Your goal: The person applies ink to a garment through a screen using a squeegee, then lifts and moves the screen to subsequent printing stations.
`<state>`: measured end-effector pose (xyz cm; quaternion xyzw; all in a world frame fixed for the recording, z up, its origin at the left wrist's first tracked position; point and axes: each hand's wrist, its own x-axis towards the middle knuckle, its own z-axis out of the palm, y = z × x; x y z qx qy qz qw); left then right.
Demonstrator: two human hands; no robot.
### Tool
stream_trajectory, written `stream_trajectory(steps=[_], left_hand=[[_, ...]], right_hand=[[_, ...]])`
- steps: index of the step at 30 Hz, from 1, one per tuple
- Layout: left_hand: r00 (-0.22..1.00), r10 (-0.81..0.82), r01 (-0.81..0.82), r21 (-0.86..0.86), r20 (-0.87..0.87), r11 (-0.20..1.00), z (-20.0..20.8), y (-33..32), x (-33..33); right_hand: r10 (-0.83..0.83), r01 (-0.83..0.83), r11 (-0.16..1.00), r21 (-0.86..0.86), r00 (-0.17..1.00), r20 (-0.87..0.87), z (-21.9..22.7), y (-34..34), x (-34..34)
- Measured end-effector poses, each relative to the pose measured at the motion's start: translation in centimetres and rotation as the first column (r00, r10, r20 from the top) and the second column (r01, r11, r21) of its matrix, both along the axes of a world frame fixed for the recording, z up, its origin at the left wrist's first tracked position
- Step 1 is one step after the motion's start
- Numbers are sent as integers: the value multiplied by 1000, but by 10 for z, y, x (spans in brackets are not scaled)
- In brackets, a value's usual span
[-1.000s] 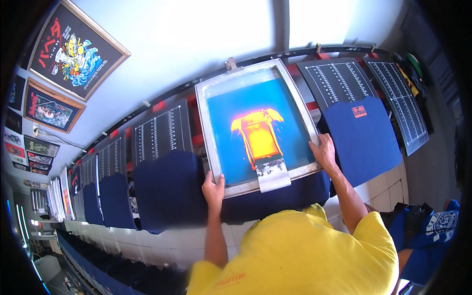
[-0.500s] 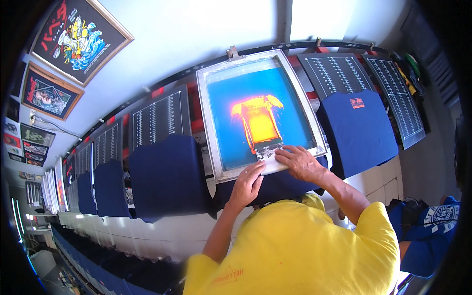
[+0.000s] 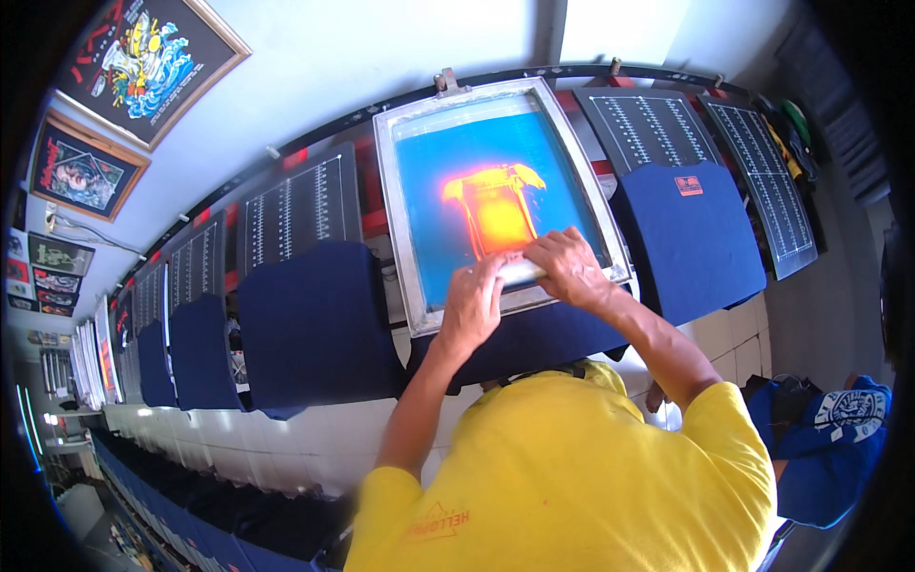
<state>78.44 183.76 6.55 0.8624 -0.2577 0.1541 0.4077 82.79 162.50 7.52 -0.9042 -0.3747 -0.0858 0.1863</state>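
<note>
Both my hands are closed on a pale squeegee (image 3: 521, 275), which lies across the lower part of a framed printing screen (image 3: 412, 238). My left hand (image 3: 473, 297) grips its left end and my right hand (image 3: 568, 266) its right end. Glowing orange-yellow ink (image 3: 502, 217) spreads over the blue mesh (image 3: 434, 172) just beyond the squeegee. The blade edge is hidden by my hands and the handle. Under the frame's near edge, dark blue fabric (image 3: 534, 336) shows.
To the left, several boards carry navy shirts (image 3: 310, 319). On the right, a navy shirt (image 3: 691, 248) bears a small orange print, beside a bare marked board (image 3: 762, 181). A person in a blue top (image 3: 839, 448) is at the lower right. Framed prints (image 3: 152, 71) hang on the wall.
My hands and the squeegee have moved farther up the screen, toward the ink. The squeegee has tilted, and its blade side, visible before, is now covered. The view has shifted slightly.
</note>
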Motion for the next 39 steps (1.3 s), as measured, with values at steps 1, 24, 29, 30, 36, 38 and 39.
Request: stream_trajectory(steps=[1, 24, 29, 30, 36, 38, 39], left_hand=[[997, 47, -42, 82, -58, 996, -10, 1, -1], [995, 96, -90, 299, -5, 950, -1, -26, 125], [996, 83, -79, 221, -9, 972, -37, -29, 94], [996, 88, -77, 230, -36, 970, -47, -27, 97], [986, 167, -163, 218, -2, 962, -95, -12, 187], [988, 152, -157, 210, 36, 965, -87, -2, 230], [988, 144, -151, 219, 47, 964, -75, 0, 244]], right_hand=[[-17, 17, 1000, -7, 1000, -2, -12, 1, 3], [-99, 99, 995, 13, 991, 87, -12, -29, 125], [-57, 53, 997, 61, 996, 75, -32, -31, 96], [-50, 48, 997, 57, 998, 23, -41, -30, 98], [-70, 57, 995, 79, 982, 173, -94, -3, 195], [-85, 83, 996, 20, 979, 183, -96, 5, 236], [-102, 103, 995, -3, 984, 143, -84, 9, 249]])
